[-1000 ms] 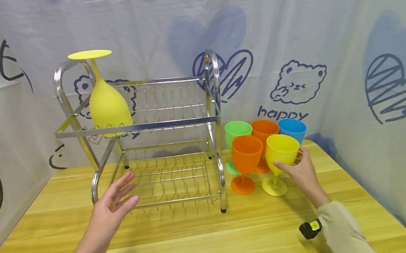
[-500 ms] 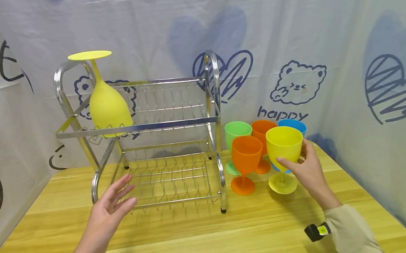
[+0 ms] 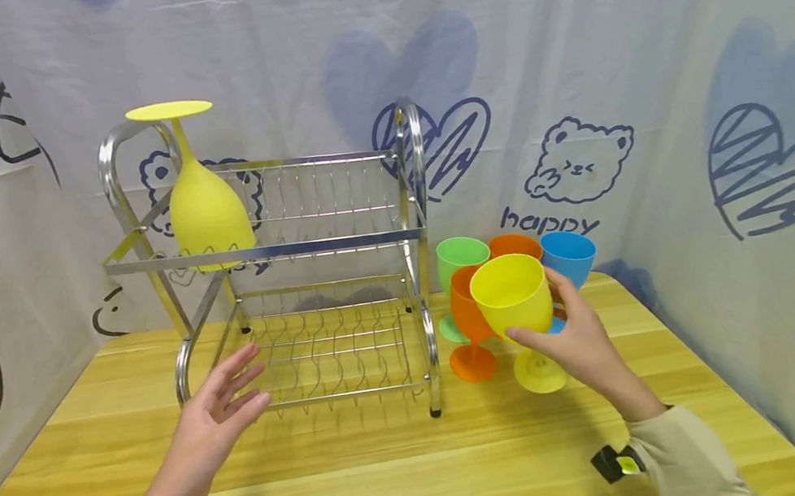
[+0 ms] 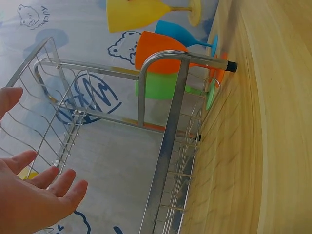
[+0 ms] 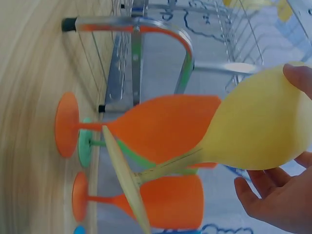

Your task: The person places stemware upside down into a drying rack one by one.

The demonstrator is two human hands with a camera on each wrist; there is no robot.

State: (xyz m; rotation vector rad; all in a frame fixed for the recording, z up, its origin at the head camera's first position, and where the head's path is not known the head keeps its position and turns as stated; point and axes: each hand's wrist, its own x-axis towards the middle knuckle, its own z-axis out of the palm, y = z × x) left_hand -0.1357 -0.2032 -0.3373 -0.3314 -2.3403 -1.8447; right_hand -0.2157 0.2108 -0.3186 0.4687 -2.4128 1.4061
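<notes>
My right hand (image 3: 578, 335) grips a yellow plastic goblet (image 3: 513, 296) by its bowl, fingers behind and thumb in front. The goblet leans slightly, and in the right wrist view its foot (image 5: 126, 178) is off the table. Just behind it stand an orange goblet (image 3: 468, 305), a green goblet (image 3: 460, 252), a second orange goblet (image 3: 513, 246) and a blue goblet (image 3: 569, 257). My left hand (image 3: 214, 416) hovers in front of the metal dish rack (image 3: 265, 251), fingers spread and holding nothing. Another yellow goblet (image 3: 208, 212) rests upside down on the rack's upper tier, at the left.
The rack's lower wire tier (image 3: 336, 353) sits low over the wooden table (image 3: 365, 481). A printed cloth (image 3: 286, 48) hangs behind and along both sides. My right wrist carries a small black device (image 3: 614, 465).
My right hand has lifted the yellow goblet off the table, then shifted it left and tilted it, in front of the orange ones. The left hand has barely moved.
</notes>
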